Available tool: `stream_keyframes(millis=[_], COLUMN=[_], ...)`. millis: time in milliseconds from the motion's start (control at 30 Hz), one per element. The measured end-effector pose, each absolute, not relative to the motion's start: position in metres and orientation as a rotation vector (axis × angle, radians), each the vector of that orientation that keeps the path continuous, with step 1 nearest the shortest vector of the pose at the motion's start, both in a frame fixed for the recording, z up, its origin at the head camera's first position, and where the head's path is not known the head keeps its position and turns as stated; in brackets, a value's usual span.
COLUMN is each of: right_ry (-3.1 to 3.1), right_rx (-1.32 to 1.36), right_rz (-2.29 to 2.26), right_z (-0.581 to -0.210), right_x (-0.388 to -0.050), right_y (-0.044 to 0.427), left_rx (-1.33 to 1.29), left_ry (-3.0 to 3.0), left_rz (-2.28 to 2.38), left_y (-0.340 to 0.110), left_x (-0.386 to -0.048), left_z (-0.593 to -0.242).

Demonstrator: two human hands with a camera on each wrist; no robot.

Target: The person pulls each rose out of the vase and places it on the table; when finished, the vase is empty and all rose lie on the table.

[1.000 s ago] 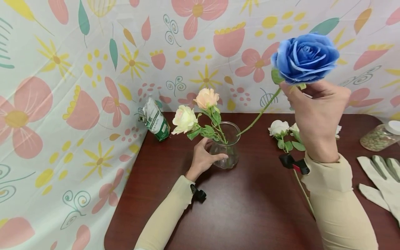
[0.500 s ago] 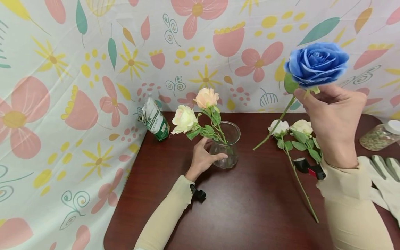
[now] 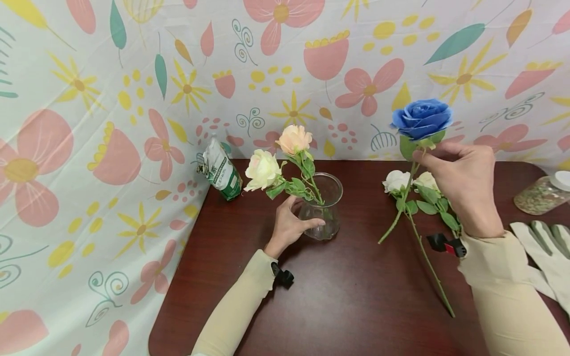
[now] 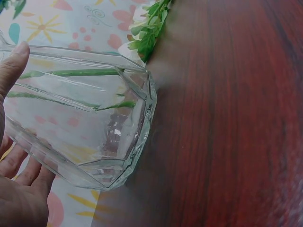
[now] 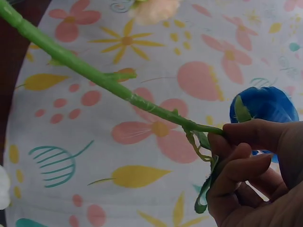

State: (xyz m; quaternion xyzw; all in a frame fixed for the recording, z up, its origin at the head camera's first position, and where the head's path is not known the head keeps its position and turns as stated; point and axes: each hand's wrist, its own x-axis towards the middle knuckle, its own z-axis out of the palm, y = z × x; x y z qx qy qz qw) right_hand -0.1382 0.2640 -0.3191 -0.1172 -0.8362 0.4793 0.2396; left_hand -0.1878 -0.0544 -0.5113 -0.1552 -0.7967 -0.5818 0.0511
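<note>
My left hand [image 3: 291, 225] is curled round the lower part of a clear glass vase [image 3: 327, 227]; the left wrist view shows the thumb and fingers on opposite sides of the glass [image 4: 90, 118]. In the vase stand a peach flower [image 3: 295, 140] and a cream flower [image 3: 263, 170], leaning left. To the right of the vase, my right hand [image 3: 467, 180] pinches a blue rose [image 3: 422, 119] just under its bloom, between thumb and finger. Its green stem [image 5: 109, 82] hangs down to the left, its lower end outside the vase.
White flowers [image 3: 396, 182] with leaves and a long stem lie behind and below the blue rose. Farther right are a jar [image 3: 538, 196] with a white lid and pale gloves [image 3: 545, 262]. A green and white bag [image 3: 224, 173] stands at the table's back left, before a patterned cloth.
My right hand moved right, then lowered and drew back slightly left with the blue rose. The rose's stem end left the vase rim and hangs lower. The left hand has stayed on the vase.
</note>
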Motion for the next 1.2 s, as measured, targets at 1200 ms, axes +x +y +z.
stream_keyframes(millis=[1200], right_ry=[-2.864], right_rx=[-0.196], right_rz=[1.013], right_z=[-0.415], right_x=[-0.179], right_y=[0.273], left_rx=[-0.448], left_ry=[-2.428], left_rz=[-1.770], left_y=[-0.054], left_x=[-0.186], left_z=[-0.509])
